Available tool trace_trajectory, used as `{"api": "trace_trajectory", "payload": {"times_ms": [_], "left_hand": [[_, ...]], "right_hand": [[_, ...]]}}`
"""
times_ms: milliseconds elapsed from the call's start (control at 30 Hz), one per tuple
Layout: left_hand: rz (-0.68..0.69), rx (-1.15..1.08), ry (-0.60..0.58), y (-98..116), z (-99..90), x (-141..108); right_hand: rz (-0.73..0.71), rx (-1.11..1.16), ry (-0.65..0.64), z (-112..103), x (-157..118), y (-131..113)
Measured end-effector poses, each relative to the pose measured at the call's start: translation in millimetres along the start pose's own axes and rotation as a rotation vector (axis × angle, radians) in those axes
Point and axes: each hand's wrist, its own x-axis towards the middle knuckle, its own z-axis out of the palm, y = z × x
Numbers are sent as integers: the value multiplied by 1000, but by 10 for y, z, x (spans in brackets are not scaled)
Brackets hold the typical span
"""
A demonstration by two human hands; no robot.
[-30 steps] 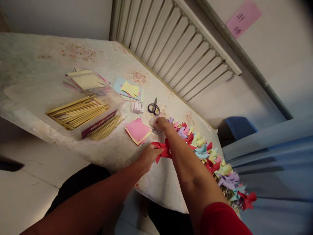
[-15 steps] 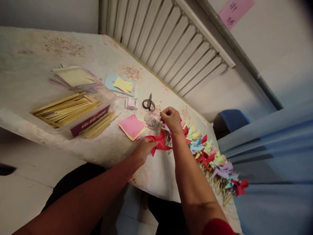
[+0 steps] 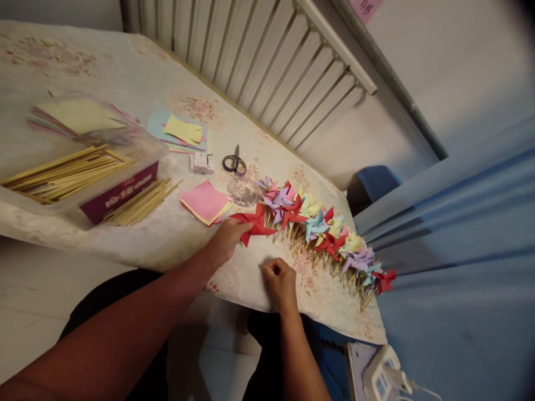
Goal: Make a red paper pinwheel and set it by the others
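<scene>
Between the thumb and fingers of my left hand (image 3: 228, 238) is a red paper pinwheel (image 3: 258, 224) with its blades folded in. My right hand (image 3: 281, 281) hovers near the table's front edge, thumb and fingertips pinched together; whatever they hold is too small to make out. Just beyond the red pinwheel lies a clear dish of small metal pins (image 3: 244, 194). A row of pinwheels on sticks (image 3: 317, 225), in red, purple, yellow and blue, stretches away to the right. Left of the dish sits a stack of pink and yellow paper squares (image 3: 205, 201).
Dark-handled scissors (image 3: 234, 162) lie behind the dish, near a small white box (image 3: 202, 164) and cut paper sheets (image 3: 179, 131). A plastic box of wooden sticks (image 3: 71, 172) occupies the left side, loose sticks (image 3: 140, 205) beside it. A power strip (image 3: 387, 373) is at lower right.
My right hand has come back from above the pin dish toward the table's front edge, still pinched. My left hand keeps the red pinwheel. The view has shifted right.
</scene>
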Motion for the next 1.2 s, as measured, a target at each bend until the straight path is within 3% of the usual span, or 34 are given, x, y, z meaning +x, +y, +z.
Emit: {"api": "trace_trajectory", "payload": {"times_ms": [200, 333, 500, 833, 1200], "left_hand": [[-22, -62, -29, -82, 33, 57], [-3, -103, -37, -99, 80, 84], [-24, -110, -13, -69, 128, 65], [-28, -87, -18, -35, 182, 55], [-27, -44, -24, -142, 163, 116]], "right_hand": [[-208, -336, -64, 50, 25, 59], [-313, -399, -137, 30, 38, 93], [-380, -461, -128, 27, 19, 160], [-376, -479, -137, 24, 72, 78], [-237, -318, -131, -44, 98, 35]]}}
